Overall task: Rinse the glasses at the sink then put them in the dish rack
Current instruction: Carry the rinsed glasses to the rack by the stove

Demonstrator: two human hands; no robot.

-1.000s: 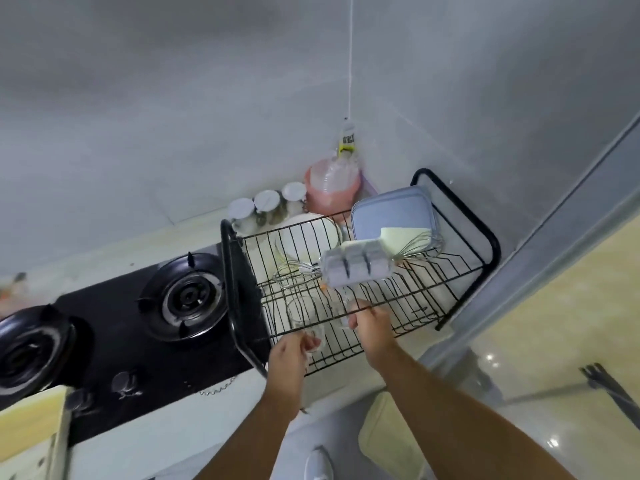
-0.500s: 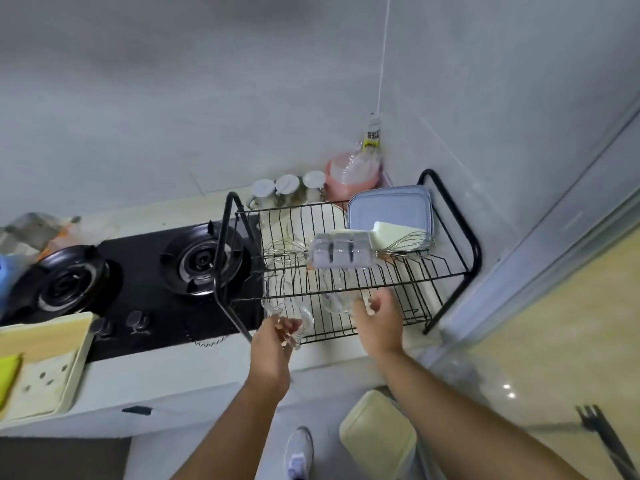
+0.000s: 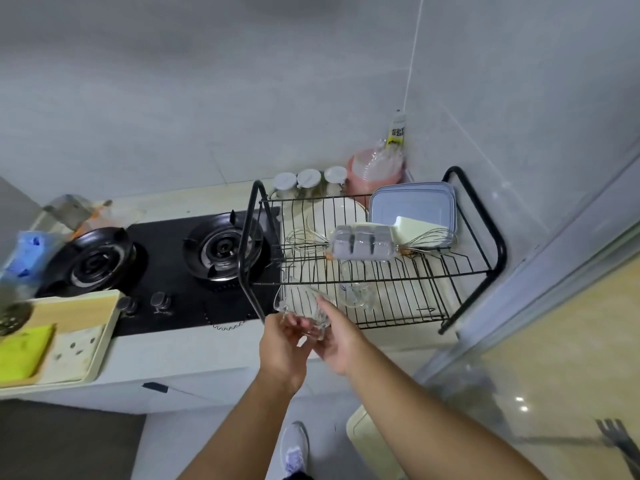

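Two-handed hold at the front-left corner of the black wire dish rack. The held glass is transparent and blurred, so its rim is hard to trace. The left hand grips its lower end with curled fingers. The right hand touches its right side; most of its fingers are hidden behind the glass, so whether it grips cannot be told.

Counts: 2 glasses, 1 held and a second glass standing on the rack's lower wires just right of it. There are 2 whisks flanking a grey 3-cell tray on the upper wires, and 3 grey-lidded jars behind the rack. Left of the rack is a gas hob with 2 burners and 2 knobs.

The held glass is tilted. Its long axis runs from the thick base, lowest between the hands, up and left to the mouth at the rack's left post. Objects far left of the rack are too blurred to identify.
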